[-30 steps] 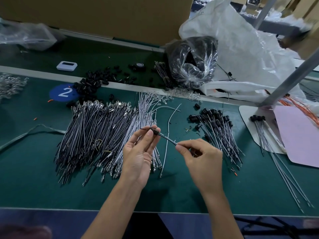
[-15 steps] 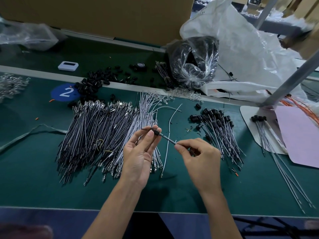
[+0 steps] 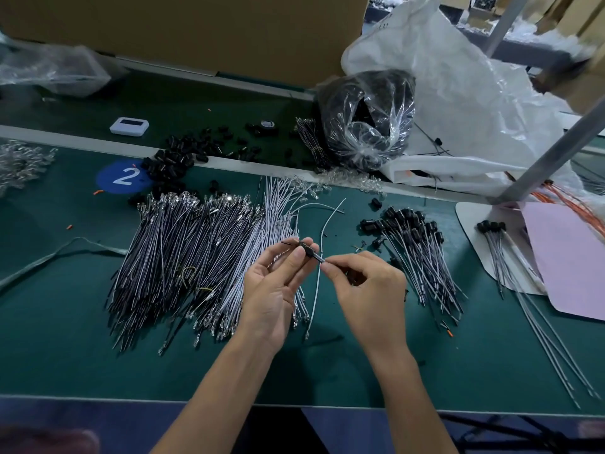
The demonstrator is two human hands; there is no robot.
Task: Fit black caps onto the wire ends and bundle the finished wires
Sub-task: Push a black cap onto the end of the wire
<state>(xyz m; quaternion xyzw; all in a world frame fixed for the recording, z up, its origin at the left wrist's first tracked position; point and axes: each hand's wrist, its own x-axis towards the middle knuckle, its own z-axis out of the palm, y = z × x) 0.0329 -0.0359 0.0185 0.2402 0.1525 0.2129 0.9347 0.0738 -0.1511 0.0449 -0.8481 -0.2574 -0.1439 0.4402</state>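
Closer than a second ago, the right hand (image 3: 370, 290) is being drawn in toward the left hand (image 3: 278, 290), and the bare stretch of wire (image 3: 319, 259) between them is being shortened. Both hands are being held above a green table (image 3: 65, 339), whose near edge is being crossed by the forearms. At the back, a cardboard box (image 3: 196, 27) is being cut off by the top of the frame, and a white plastic sack (image 3: 474, 103) is being cropped at the right. A clear bag (image 3: 366, 126) is being seen against the sack, its dark contents too glare-struck to be made out. A broad pile of uncapped wires (image 3: 183, 267) is being partly covered by the left hand. A smaller heap of capped wires (image 3: 422, 257) is being partly screened by the right. Loose caps (image 3: 170, 158) are being kept beside a blue disc (image 3: 122, 176) numbered 2. A black cap (image 3: 307, 251) is being pinched between the left thumb and fingertips, above the table's middle. The wire running out of it is being pinched by the right thumb and forefinger, its remainder being hidden within the curled right fingers. How far the cap is seated cannot be told.
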